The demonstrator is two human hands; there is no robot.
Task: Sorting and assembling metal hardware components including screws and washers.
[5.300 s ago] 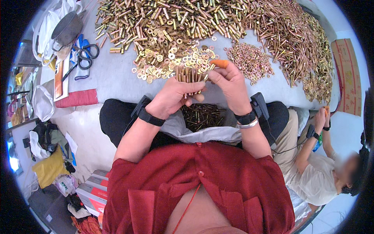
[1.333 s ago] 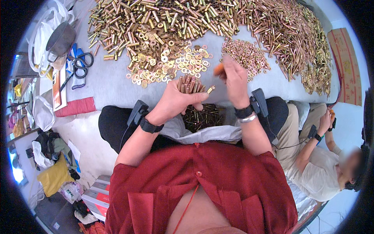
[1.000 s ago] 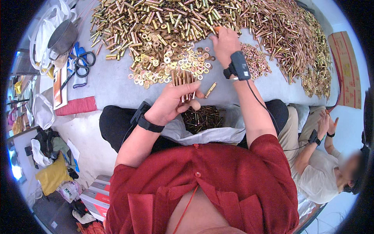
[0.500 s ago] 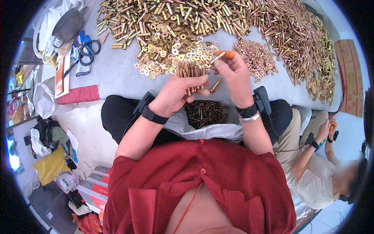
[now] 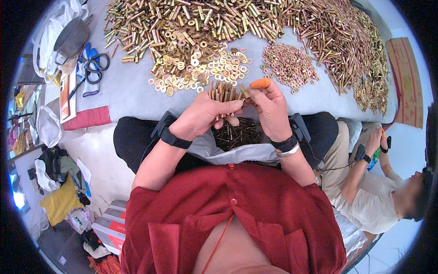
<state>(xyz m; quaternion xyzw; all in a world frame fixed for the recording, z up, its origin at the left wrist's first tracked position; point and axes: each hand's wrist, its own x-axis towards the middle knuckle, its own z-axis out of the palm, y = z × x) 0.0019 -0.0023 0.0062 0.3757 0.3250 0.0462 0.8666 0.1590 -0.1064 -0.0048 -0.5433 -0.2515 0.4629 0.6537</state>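
Note:
My left hand is closed around a bundle of thin brass-coloured bolts standing upright, with its thumb across the front. Close beside it, my right hand pinches a small metal sleeve between thumb and fingers. An orange finger cover is on one right fingertip. The sleeve is at the right edge of the bundle; fingers hide whether it sits on a bolt. Below both hands, an open white bag in my lap contains many dark bolts.
On the grey cloth lie heaps of sleeves, flat washers, nuts and thin bolts. Black scissors and a dark pan are at the left. A co-worker sits at the right near a cardboard strip.
My right hand has come down and left with the sleeve, right up to the bundle. A bolt seen apart below the right fingers earlier no longer shows there.

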